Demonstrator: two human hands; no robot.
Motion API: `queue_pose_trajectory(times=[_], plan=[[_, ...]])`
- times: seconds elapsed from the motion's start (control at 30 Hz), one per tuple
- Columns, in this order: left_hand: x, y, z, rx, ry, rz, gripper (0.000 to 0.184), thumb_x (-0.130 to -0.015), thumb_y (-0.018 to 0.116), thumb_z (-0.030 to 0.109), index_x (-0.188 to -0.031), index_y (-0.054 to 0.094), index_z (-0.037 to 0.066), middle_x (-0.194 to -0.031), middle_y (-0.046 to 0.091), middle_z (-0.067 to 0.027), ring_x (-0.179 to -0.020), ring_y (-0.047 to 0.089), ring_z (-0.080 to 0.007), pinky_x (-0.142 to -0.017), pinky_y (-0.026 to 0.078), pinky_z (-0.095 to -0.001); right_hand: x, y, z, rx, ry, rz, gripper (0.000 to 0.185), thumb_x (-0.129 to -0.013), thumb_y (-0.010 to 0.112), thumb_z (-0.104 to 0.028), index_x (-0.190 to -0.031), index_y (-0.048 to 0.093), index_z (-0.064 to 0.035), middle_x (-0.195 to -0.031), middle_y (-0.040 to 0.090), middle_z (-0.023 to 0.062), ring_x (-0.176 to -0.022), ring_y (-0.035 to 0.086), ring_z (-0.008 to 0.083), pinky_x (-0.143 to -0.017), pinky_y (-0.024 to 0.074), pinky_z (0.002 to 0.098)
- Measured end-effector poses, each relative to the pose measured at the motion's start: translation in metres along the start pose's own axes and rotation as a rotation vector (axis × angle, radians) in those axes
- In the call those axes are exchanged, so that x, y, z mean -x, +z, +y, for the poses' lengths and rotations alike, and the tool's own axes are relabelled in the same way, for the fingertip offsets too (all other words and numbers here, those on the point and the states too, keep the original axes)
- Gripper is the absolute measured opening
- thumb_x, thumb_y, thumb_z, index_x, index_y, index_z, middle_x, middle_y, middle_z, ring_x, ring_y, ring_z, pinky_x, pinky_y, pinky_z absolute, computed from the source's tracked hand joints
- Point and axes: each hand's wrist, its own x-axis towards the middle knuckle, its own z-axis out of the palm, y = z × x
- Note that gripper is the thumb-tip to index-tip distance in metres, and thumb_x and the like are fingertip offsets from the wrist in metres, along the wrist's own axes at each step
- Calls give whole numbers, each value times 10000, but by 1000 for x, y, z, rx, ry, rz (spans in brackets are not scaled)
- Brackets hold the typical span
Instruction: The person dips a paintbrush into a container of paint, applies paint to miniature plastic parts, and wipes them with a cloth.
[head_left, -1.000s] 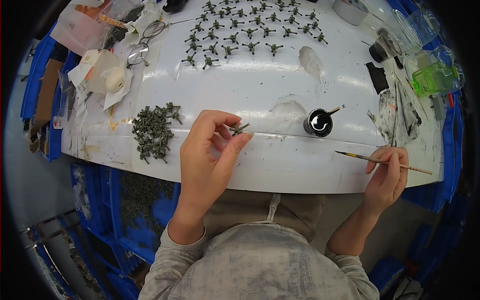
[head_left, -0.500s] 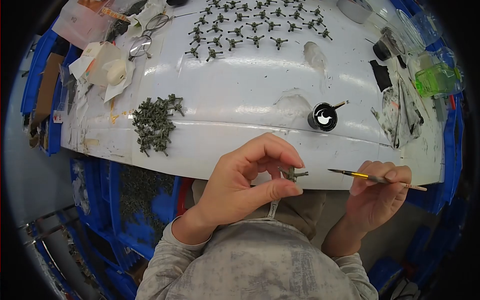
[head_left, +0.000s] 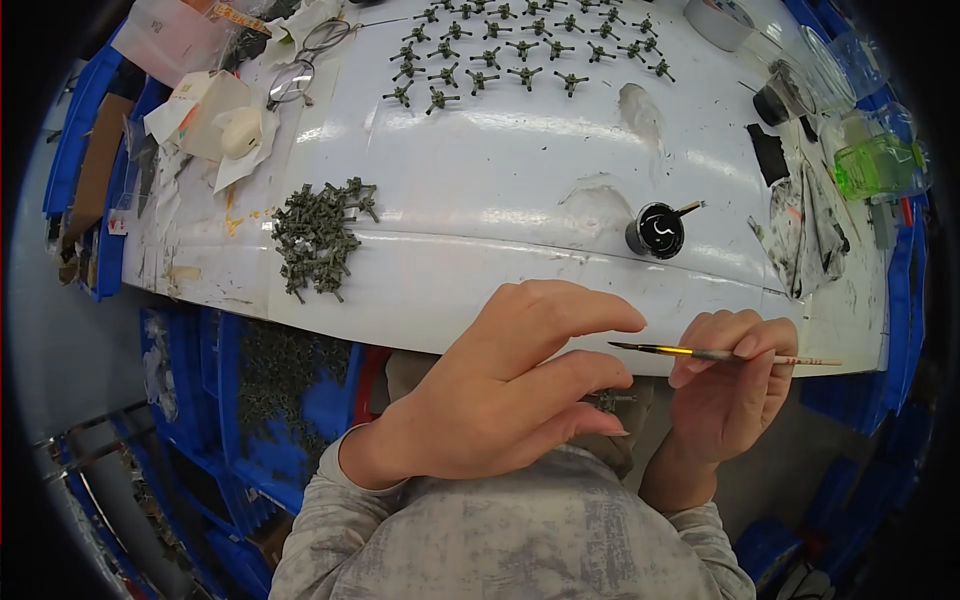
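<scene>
My left hand [head_left: 500, 385] is turned with its back up, its index finger lifted away from the others. Between its thumb and fingers it grips a small dark green toy cannon-like piece [head_left: 618, 400], partly hidden. My right hand [head_left: 730, 385] pinches a thin paintbrush [head_left: 690, 352], held nearly level. The dark bristles point left, close to my left fingertips, apart from the piece. Beyond my hands stands a small pot of black paint [head_left: 655, 240] with a stick over its rim. A heap of similar green pieces [head_left: 315, 240] lies on the white table [head_left: 450, 190] to the left.
Rows of three-legged green pieces [head_left: 523, 77] stand at the far side. Glasses [head_left: 292, 82] and an opened paper wrapper [head_left: 195, 110] lie far left. At right are a stained cloth [head_left: 805, 235], a green-liquid bottle [head_left: 875, 168] and a tape roll [head_left: 722, 22]. Blue bins [head_left: 325, 405] sit below left.
My left hand has rolled over, its index finger lifting, and the green piece has moved slightly lower and right. My right hand has brought the brush left, nearer the left fingers.
</scene>
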Motion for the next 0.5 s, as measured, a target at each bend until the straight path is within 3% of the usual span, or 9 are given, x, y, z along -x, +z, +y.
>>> queue_pose_trajectory(times=[0.27,0.5], plan=[[2,-6,0,-196,33,-98,240,-654,754,204,-820,660,59,-972,591,-54,-880,520,-212,-763,395,-304,0,-1,-1,13,11,-26,91,-939,403,-125,-894,439,-55,-697,547,118,-521,494,167,-539,410,247],[5,-12,-1,-196,10,-37,230,-663,748,202,-816,657,56,-1006,594,-69,-885,524,-218,-779,388,-309,-6,-3,-2,-11,-8,15,120,-950,400,-152,-889,435,-55,-691,545,116,-517,491,164,-515,406,242]])
